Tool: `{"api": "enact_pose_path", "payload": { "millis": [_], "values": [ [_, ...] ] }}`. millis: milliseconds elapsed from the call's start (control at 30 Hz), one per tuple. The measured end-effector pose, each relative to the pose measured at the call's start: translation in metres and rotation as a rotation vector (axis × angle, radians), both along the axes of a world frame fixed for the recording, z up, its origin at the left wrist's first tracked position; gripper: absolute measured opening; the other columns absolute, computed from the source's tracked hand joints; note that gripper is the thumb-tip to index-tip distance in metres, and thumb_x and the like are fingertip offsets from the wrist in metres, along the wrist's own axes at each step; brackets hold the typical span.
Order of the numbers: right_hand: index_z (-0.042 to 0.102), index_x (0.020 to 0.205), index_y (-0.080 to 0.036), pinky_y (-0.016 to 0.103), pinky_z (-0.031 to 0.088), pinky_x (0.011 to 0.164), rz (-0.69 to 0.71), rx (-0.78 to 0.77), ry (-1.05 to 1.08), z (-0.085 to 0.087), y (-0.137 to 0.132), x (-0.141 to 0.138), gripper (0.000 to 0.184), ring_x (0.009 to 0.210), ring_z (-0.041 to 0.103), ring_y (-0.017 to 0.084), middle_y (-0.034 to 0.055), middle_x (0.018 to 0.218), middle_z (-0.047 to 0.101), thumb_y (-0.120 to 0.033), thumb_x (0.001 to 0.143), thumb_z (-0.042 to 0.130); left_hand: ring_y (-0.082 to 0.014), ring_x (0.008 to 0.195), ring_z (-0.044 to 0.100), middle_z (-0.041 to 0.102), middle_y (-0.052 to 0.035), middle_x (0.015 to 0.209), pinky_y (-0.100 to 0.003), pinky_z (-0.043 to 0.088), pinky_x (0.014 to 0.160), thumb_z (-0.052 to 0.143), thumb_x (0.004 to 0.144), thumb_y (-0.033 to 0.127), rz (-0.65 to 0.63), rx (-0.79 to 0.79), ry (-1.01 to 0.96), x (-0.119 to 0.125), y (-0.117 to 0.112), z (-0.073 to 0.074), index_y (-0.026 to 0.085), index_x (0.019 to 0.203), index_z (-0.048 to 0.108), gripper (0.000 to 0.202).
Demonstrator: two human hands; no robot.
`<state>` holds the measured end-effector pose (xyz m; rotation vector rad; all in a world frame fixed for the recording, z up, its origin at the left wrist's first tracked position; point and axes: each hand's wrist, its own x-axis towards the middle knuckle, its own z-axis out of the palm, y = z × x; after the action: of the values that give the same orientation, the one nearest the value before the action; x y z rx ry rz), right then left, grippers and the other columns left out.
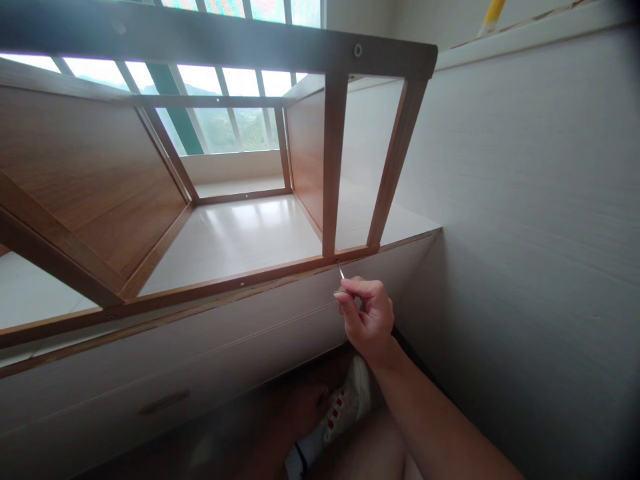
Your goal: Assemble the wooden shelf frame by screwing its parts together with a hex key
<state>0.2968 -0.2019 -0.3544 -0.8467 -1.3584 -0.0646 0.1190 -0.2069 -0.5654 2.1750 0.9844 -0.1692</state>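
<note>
A thin metal hex key (341, 271) is pinched between the thumb and fingers of my right hand (369, 313). Its tip meets the bottom rail of a brown wooden frame (334, 160), close to the foot of an upright bar. The frame has wood panels (95, 180) and rests on a white surface. Low in the shadow, my left hand (311, 405) is curled beside a shoe; whatever its fingers may hold is hidden.
A white panel wall (525, 200) stands close on the right. The white base (215, 353) drops below the frame's front edge. A barred window (225, 127) lies behind. A white shoe with red lace parts (347, 403) is below my right hand.
</note>
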Motion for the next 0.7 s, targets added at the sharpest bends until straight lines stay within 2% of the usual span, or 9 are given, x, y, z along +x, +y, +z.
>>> {"api": "enact_pose_path", "payload": {
  "millis": [167, 433, 700],
  "values": [
    [0.060, 0.111, -0.022, 0.025, 0.046, 0.056, -0.005, -0.004, -0.009, 0.0008, -0.0006, 0.0002, 0.020, 0.058, 0.053, 0.010, -0.0032, 0.074, 0.058, -0.016, 0.093, 0.064, -0.0228, 0.085, 0.062, 0.070, -0.0070, 0.093, -0.033, 0.032, 0.067, 0.053, 0.095, 0.028, -0.003, -0.006, -0.003, -0.0003, -0.0002, 0.0020, 0.020, 0.090, 0.067, 0.017],
    [0.061, 0.115, -0.023, 0.026, 0.048, 0.059, 0.063, -0.023, 0.042, -0.0032, -0.0019, 0.0037, 0.024, 0.061, 0.054, 0.011, -0.0030, 0.075, 0.058, -0.016, 0.092, 0.065, -0.0217, 0.081, 0.060, 0.069, -0.0065, 0.089, -0.032, 0.031, 0.065, 0.054, 0.095, 0.028, -0.001, -0.006, -0.009, 0.0006, 0.0002, 0.0049, 0.019, 0.088, 0.067, 0.017],
    [0.061, 0.116, -0.024, 0.027, 0.049, 0.060, 0.081, -0.044, 0.059, -0.0065, -0.0014, 0.0061, 0.026, 0.064, 0.055, 0.011, -0.0016, 0.081, 0.061, -0.017, 0.092, 0.066, -0.0220, 0.085, 0.062, 0.071, -0.0063, 0.092, -0.031, 0.033, 0.068, 0.053, 0.094, 0.028, 0.002, -0.002, -0.003, -0.0002, -0.0001, 0.0009, 0.020, 0.092, 0.069, 0.018]
  ]
}}
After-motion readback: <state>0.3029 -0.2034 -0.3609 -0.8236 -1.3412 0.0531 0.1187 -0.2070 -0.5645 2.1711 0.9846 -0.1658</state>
